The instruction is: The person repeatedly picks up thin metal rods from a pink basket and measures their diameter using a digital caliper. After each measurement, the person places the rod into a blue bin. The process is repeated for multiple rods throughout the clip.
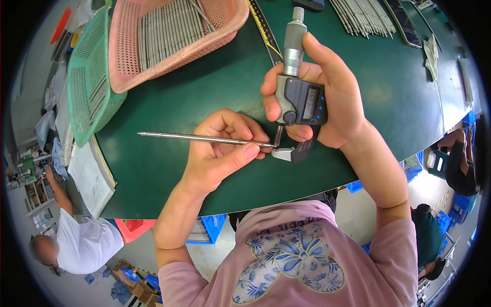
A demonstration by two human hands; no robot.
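A green basket [76,102] stands at the far left, just beside a pink basket [125,56] that holds many metal rods [171,33]. The person's left hand [215,156] pinches one slim rod [174,136] between thumb and fingers, its right end at the gap of a micrometer [294,92] (whether it is clamped there, one cannot tell). The right hand [340,97] wraps around the micrometer, near the left. Farther right lie more rods [363,18] and a dark phone [402,22].
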